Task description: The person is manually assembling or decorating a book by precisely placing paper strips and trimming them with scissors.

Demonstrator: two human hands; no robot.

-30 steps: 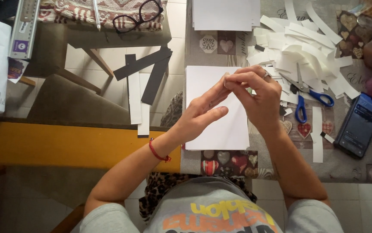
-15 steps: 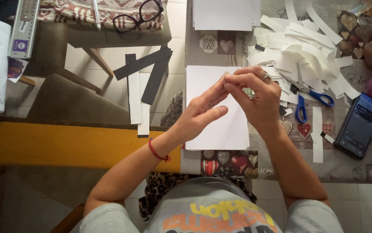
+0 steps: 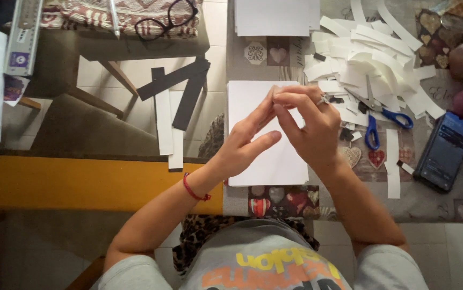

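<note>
- Over the white sheet [image 3: 266, 134] on the table [image 3: 430, 207], something too small to identify is pinched between left hand [image 3: 245, 142] and right hand [image 3: 309, 126] fingertips.
- Risk: pinch slackened, piece lost among paper strips [image 3: 371, 64] near the scissors [image 3: 379, 115].

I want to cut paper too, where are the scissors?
The scissors with blue handles lie on the table, right of the right hand, at the edge of the paper strips and left of the phone.
</note>
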